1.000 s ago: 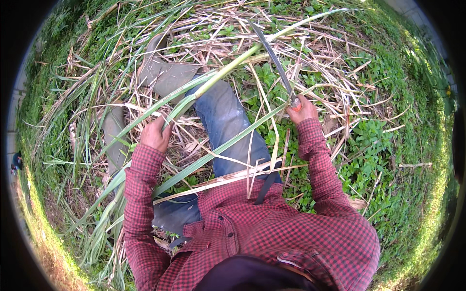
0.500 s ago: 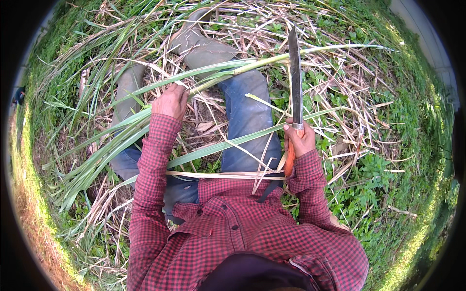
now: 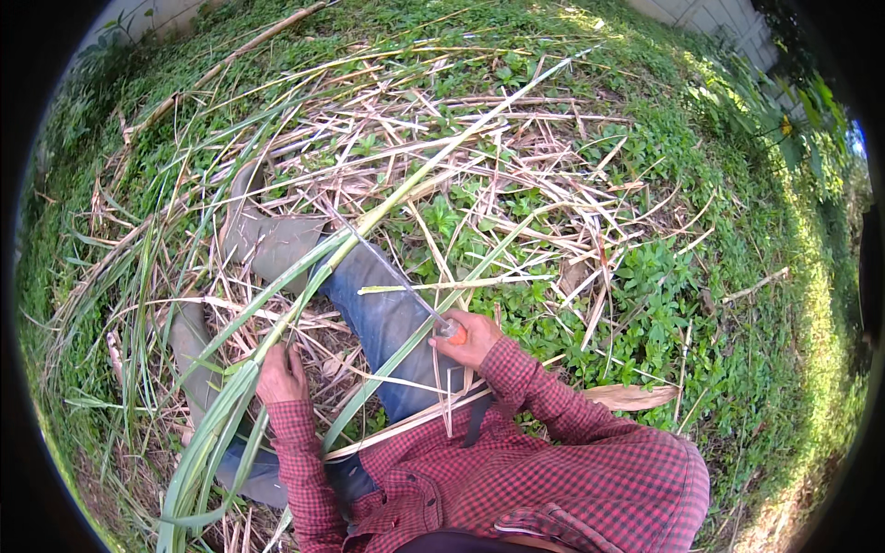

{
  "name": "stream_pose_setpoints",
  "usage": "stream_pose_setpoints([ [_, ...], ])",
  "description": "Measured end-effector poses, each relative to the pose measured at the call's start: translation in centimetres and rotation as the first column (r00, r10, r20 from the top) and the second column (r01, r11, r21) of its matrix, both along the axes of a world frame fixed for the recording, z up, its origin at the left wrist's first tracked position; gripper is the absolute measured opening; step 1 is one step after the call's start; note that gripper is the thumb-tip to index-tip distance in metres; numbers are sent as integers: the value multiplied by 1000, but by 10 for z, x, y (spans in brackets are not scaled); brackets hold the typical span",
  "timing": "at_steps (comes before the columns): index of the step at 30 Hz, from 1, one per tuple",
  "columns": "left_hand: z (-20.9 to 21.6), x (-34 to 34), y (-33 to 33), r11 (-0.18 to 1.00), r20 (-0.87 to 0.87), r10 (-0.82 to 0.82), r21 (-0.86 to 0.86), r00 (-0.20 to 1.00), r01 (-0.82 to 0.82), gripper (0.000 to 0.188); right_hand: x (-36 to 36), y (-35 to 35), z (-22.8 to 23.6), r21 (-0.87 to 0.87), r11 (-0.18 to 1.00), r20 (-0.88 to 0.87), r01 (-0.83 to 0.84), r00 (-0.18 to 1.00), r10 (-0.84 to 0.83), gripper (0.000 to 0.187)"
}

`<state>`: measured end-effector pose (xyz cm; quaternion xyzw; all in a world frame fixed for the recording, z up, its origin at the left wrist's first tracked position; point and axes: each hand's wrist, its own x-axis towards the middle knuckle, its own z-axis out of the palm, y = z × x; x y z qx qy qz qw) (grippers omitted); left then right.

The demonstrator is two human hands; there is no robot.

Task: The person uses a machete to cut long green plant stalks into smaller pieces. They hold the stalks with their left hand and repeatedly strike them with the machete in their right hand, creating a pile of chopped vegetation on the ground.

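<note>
Now the right hand (image 3: pixel 470 341) is wrapped around the knife's (image 3: pixel 396 274) orange handle (image 3: pixel 455 335), while the left hand (image 3: pixel 282 376) seems to pinch the stalk (image 3: pixel 392 201) by its leafy lower end, its fingers partly hidden. The blade has swung from upright to leftward, bringing it across the stalk within working reach; contact is unclear. The stalk slants over the jeans (image 3: pixel 373 318) and past the boot (image 3: pixel 277 247). Farther off lie straw (image 3: pixel 553 175) and a wall (image 3: pixel 721 26).

Head-worn fisheye camera faces downward from above the torso (image 3: pixel 433 470). Left hand (image 3: pixel 282 374) and right hand (image 3: pixel 472 340) appear at close range.
</note>
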<state>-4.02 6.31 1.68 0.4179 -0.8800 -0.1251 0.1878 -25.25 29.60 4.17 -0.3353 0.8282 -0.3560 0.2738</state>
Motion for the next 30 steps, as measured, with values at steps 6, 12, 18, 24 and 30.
stream_pose_setpoints([
  [6, -9, -5, 38, 930, -136, 33, 367, 990, 20, 21, 0, 1, -1, 20, 998, -13, -58, 998, 58, 41],
  [12, 30, 7, 43, 996, -32, -26, 89, 999, 28, 18, 7, -19, 4, -184, 975, 472, 121, 882, -20, 39],
  [18, 52, 15, 14, 999, 144, -39, 23, 989, 36, 18, -4, -35, 6, -123, 951, 725, 285, 679, -110, 40],
  [24, 79, 44, -60, 951, 322, -85, -257, 943, 173, 23, -22, 28, 3, -79, 995, 279, 62, 960, -38, 38],
  [30, 44, 55, -35, 914, -296, -41, -397, 954, -84, 27, -2, 34, 5, -92, 994, 314, 66, 949, -34, 32],
])
